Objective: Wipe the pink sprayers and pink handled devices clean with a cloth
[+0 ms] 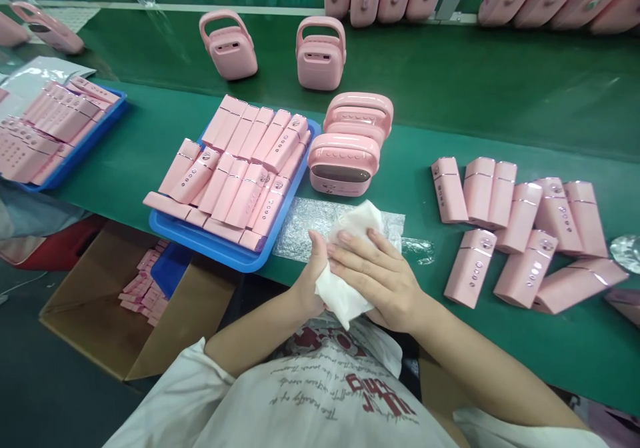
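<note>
A crumpled white cloth [345, 295] is pressed between my two hands, just in front of the bench edge. My right hand [380, 275] lies over it, fingers close together and pressing down. My left hand [311, 281] supports it from the left with the thumb up; its other fingers are mostly hidden. Whether anything is wrapped inside the cloth cannot be seen. Just beyond my hands lies a sheet of bubble wrap [305, 228]. Two pink handled devices [343, 165] stand behind that sheet, one in front of the other.
A blue tray [235, 258] piled with pink box-shaped devices [240, 188] stands left of my hands. Several similar devices [470, 268] lie on the right. Another blue tray [107, 118] is far left. A cardboard box [95, 308] sits below the bench. Pink handled devices [320, 61] stand behind.
</note>
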A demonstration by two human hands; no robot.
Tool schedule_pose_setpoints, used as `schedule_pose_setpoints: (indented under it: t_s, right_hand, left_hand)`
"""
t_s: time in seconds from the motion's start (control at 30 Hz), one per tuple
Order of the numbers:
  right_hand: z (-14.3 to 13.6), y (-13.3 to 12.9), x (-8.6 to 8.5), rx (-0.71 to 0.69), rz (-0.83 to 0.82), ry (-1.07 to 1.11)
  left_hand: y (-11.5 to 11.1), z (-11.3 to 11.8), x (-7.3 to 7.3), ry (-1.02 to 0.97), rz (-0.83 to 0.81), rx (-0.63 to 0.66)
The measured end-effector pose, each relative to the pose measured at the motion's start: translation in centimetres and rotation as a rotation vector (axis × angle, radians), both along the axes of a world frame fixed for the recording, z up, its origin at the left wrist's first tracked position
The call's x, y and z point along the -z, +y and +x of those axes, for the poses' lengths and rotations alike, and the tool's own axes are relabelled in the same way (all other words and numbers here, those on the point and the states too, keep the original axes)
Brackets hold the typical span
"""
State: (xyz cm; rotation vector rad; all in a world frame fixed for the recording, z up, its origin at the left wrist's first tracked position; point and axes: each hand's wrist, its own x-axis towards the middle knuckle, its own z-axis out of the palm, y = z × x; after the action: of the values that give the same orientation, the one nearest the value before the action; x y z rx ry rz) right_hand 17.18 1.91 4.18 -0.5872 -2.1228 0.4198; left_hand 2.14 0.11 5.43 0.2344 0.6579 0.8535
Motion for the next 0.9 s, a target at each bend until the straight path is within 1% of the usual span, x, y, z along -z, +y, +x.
schedule_pose_setpoints:
  t_s: [0.03,0.07,0.13,0.2,0.23,0.3,0.37,0.43,0.53,0.6,0.7,0.77,0.83,0.9]
  right_hand:
    - [0.0,0.0,-0.1,0.000,-0.056,-0.002]
    - [0.1,0.1,-0.2,0.040,-0.151,0.031]
    - [0.2,0.4,-0.2,0.209,-0.414,0.171]
    - [0.5,0.8,-0.2,0.413,-0.711,0.375]
    - [0.6,1.0,-0.1,0.487,-0.844,0.489]
    - [0.6,1.3,-0.2,0.555,-1.035,0.726]
    - [0.4,1.6,-0.5,0.536,-1.131,0.923]
    - [0.1,1.7,-0.9,0.521,-1.185,1.031]
    - [-0.2,1.7,-1.4,0.541,-1.238,1.063]
    - [-0.3,1.7,-1.3,0.538,-1.228,1.049]
    - [0.0,1.4,-0.6,0.489,-1.157,1.003]
    - [0.2,1.0,-0.3,0.466,-1.097,0.937]
    - [0.3,0.5,-0.1,0.415,-1.020,0.789]
    - [0.4,0.0,-0.2,0.284,-0.867,0.591]
  left_hand:
    - [-0.1,0.0,0.4,0.020,0.040,0.008]
    - [-0.2,0.0,0.7,0.053,0.095,0.003]
    - [-0.3,0.0,0.8,0.112,0.193,-0.012]
    - [-0.4,0.0,0.3,0.132,0.203,0.014]
    - [-0.4,0.1,-0.1,0.132,0.193,0.027]
    - [-0.2,0.1,-0.9,0.134,0.190,0.011]
    - [0.0,0.1,-1.5,0.134,0.205,-0.027]
    - [0.2,0.1,-1.7,0.135,0.196,-0.061]
    - [0.4,0.2,-1.5,0.107,0.096,-0.104]
    - [0.6,0.1,-1.5,0.057,0.036,-0.115]
    - [0.9,0.1,-1.5,-0.011,-0.021,-0.101]
    - [1.0,0.1,-1.5,-0.021,-0.053,-0.101]
    - [1.1,0.1,-1.4,-0.012,-0.060,-0.106]
    - [1.2,0.2,-1.3,0.005,-0.040,-0.115]
